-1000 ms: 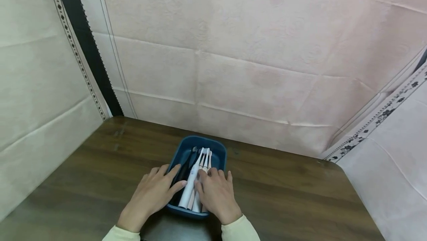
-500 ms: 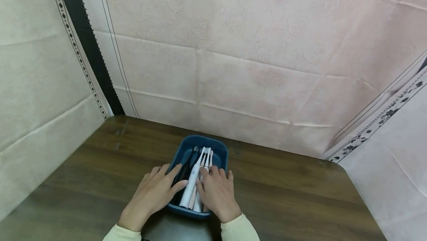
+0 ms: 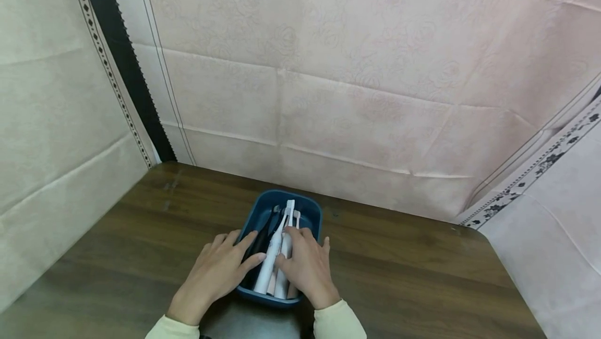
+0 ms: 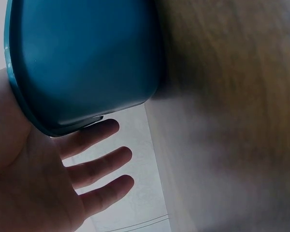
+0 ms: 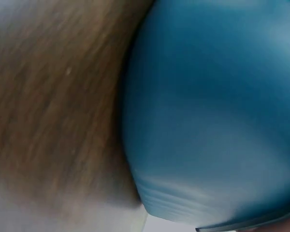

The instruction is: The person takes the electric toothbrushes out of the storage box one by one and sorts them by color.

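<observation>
A blue bin (image 3: 308,204) stands on the table, holding several electric toothbrushes, dark ones on the left and white ones in the middle. My left hand (image 3: 218,271) rests over the bin's left rim, its thumb reaching inside beside a white electric toothbrush (image 3: 265,276). In the left wrist view, three fingers (image 4: 99,166) stretch out straight beyond the bin wall (image 4: 87,58). My right hand (image 3: 307,263), over the right rim, pinches another white electric toothbrush (image 3: 281,284) between thumb and index finger. The right wrist view has mostly the bin's outer wall (image 5: 208,111).
The brown wooden table (image 3: 399,276) extends to both sides of the bin. Pale cloth (image 3: 328,94) hangs behind the table's back edge, with more cloth at the left and right. A dark strip (image 3: 127,62) shows between cloths at the left.
My right fingers have closed on a white electric toothbrush, and its head now stands higher and farther forward among the others. The left hand has stayed in place.
</observation>
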The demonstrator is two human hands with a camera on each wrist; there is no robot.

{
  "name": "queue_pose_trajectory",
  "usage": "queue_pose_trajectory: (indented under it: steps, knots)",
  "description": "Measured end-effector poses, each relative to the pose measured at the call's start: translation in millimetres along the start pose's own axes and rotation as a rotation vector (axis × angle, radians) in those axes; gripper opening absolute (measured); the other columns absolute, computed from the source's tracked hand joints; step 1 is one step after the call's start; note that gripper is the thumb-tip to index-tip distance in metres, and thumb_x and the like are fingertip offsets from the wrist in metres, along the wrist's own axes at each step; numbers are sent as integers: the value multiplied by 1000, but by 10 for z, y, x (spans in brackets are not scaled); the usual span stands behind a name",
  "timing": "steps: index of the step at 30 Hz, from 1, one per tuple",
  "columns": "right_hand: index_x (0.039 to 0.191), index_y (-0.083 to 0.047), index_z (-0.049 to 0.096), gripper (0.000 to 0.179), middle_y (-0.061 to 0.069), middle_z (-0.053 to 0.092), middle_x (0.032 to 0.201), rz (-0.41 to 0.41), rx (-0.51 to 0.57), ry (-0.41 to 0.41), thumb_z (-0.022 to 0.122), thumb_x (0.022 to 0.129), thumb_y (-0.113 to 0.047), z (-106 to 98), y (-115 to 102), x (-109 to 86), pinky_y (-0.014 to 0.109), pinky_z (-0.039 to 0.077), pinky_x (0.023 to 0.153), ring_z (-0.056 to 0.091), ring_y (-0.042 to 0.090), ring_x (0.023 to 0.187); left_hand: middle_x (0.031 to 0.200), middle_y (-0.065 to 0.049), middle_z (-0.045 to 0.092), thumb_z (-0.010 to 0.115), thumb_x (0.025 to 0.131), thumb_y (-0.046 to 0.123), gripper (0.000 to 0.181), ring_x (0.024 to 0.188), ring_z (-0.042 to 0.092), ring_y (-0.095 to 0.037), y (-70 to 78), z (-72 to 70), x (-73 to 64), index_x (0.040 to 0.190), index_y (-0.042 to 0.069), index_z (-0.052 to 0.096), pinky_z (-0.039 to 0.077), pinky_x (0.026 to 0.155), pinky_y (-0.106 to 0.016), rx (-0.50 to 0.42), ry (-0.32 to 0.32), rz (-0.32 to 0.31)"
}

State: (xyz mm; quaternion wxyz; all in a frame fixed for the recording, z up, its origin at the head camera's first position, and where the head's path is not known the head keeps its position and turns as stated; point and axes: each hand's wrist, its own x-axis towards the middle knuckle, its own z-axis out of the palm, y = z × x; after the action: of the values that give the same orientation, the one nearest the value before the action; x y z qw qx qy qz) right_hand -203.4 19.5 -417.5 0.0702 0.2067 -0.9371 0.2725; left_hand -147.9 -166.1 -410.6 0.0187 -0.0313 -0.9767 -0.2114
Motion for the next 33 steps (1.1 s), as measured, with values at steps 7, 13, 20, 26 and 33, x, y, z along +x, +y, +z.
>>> queue_pose_trajectory:
  steps: [7, 13, 20, 26, 33]
  knots:
    - [129, -7, 67, 49, 16, 63, 123, -32, 39, 54, 80, 83, -10, -56, -89, -51, 75, 11, 112, 64, 36, 116, 147, -23, 50, 54, 103, 50, 59, 130, 47, -47, 9, -8, -5, 150, 14, 52, 40, 100, -68, 0, 10, 11]
    - [133, -10, 65, 52, 13, 61, 125, -79, 36, 85, 80, 83, -8, -117, -174, -132, 55, 45, 105, 67, 30, 106, 147, -22, 49, 53, 103, 52, 60, 131, 47, -47, 6, -17, -11, 150, 14, 52, 40, 100, -69, -7, 8, 13]
    - [141, -13, 55, 62, 12, 52, 132, -116, 156, 63, 78, 85, -1, -118, -224, -237, 36, 60, 77, 65, 24, 98, 147, -22, 49, 53, 103, 52, 60, 130, 47, -47, -7, -11, -2, 150, 14, 52, 40, 99, -68, -2, 3, 9]
    - [143, -12, 48, 66, 10, 52, 133, -139, 230, 77, 77, 85, 2, -112, -228, -289, 35, 59, 80, 63, 22, 101, 147, -22, 50, 52, 102, 55, 62, 130, 46, -47, -16, -4, -4, 149, 14, 54, 40, 99, -69, -9, 7, 10]
    - [149, -13, 40, 73, 9, 52, 137, -63, 342, 39, 76, 87, 1, -138, -212, -321, 31, 59, 79, 61, 22, 105, 146, -22, 51, 53, 102, 54, 60, 129, 47, -48, -12, -11, -3, 148, 14, 55, 40, 99, -69, -15, 4, 8]
